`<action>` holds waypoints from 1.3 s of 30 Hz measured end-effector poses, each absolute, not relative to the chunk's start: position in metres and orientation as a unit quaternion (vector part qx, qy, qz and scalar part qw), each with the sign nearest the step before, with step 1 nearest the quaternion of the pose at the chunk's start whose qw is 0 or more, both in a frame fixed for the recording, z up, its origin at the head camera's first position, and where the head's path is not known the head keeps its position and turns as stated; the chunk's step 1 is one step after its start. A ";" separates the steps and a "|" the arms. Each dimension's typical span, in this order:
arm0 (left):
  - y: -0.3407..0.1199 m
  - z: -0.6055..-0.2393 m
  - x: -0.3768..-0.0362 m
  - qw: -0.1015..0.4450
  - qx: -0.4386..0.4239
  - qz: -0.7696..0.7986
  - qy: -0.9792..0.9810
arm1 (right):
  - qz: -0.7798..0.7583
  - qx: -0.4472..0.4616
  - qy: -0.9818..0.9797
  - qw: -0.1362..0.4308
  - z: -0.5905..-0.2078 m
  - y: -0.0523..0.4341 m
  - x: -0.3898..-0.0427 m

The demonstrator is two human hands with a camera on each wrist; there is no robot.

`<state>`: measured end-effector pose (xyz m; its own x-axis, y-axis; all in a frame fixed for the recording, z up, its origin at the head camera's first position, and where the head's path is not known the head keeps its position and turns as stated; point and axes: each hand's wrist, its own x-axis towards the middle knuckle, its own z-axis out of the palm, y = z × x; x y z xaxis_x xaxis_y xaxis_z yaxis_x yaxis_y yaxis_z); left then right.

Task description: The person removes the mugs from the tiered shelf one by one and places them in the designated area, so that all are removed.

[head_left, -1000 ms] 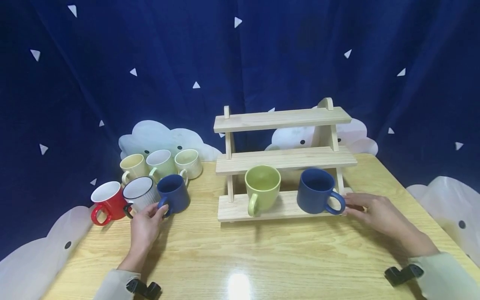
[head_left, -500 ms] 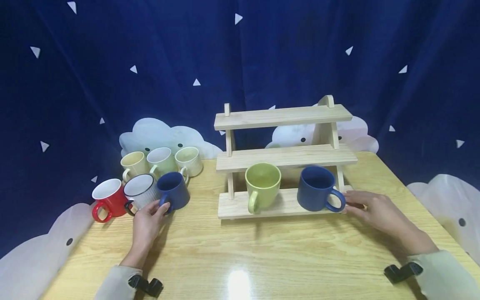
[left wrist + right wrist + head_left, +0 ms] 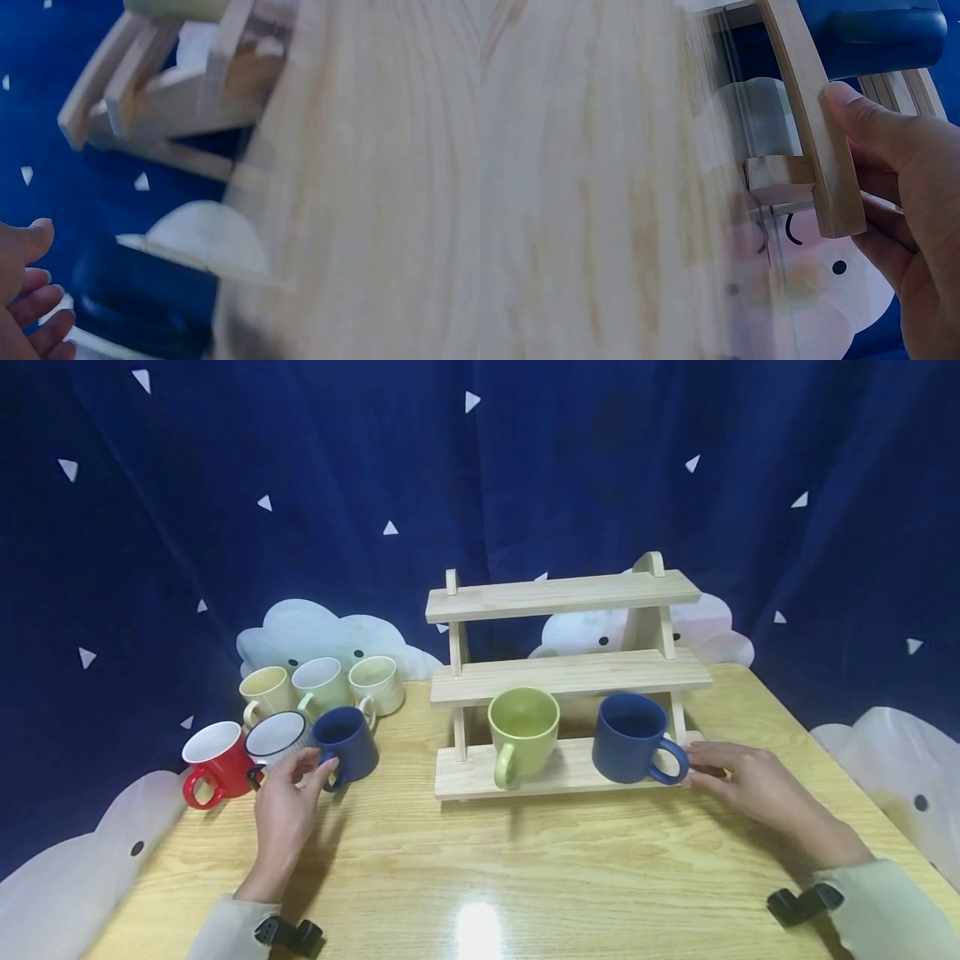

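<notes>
My left hand [image 3: 285, 814] is beside a dark blue mug [image 3: 351, 747] on the table, near its handle. In the left wrist view the thumb and loosely bent fingers of the left hand [image 3: 30, 289] stand apart from the mug [image 3: 142, 304]. My right hand [image 3: 750, 785] grips the right end of the lowest board of a three-tier wooden shelf [image 3: 570, 672]. In the right wrist view its thumb presses the board [image 3: 817, 127], with fingers behind. A second blue mug [image 3: 626, 747] and a green mug [image 3: 525, 735] stand on that lowest board.
A red mug [image 3: 228, 768] and a white mug with a dark rim [image 3: 288, 739] stand left of the blue mug. Behind them are a yellow mug [image 3: 273, 697], a pale green mug [image 3: 327, 689] and a cream mug [image 3: 384, 689]. A dark blue curtain [image 3: 337, 460] hangs behind the table [image 3: 420, 877].
The fingers of my left hand have come off the blue mug's handle, and the hand has drawn slightly left. My right hand keeps its hold on the shelf board.
</notes>
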<state>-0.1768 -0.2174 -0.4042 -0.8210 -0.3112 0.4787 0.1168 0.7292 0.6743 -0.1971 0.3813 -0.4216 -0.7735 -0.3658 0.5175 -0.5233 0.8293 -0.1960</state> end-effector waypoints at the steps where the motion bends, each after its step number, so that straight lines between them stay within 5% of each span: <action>1: -0.214 -0.401 -0.175 0.296 0.045 -0.362 -0.883 | 0.167 0.241 -0.927 0.235 -0.422 0.381 -0.197; 13: -0.162 -0.367 -0.160 0.167 -0.055 -0.351 -0.920 | 0.170 0.244 -0.926 0.235 -0.423 0.381 -0.199; 29: -0.106 -0.360 -0.165 0.093 -0.217 -0.377 -0.896 | 0.169 0.241 -0.927 0.233 -0.422 0.381 -0.198; 39: -0.072 -0.363 -0.175 0.129 -0.273 -0.326 -0.896 | 0.168 0.239 -0.929 0.229 -0.421 0.381 -0.197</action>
<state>-0.1745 -0.0720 -0.3631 -0.8176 0.4048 0.4094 0.5733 0.6379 0.5142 -0.1972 0.3807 -0.4214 -0.7807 -0.3672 0.5056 -0.5211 0.8292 -0.2023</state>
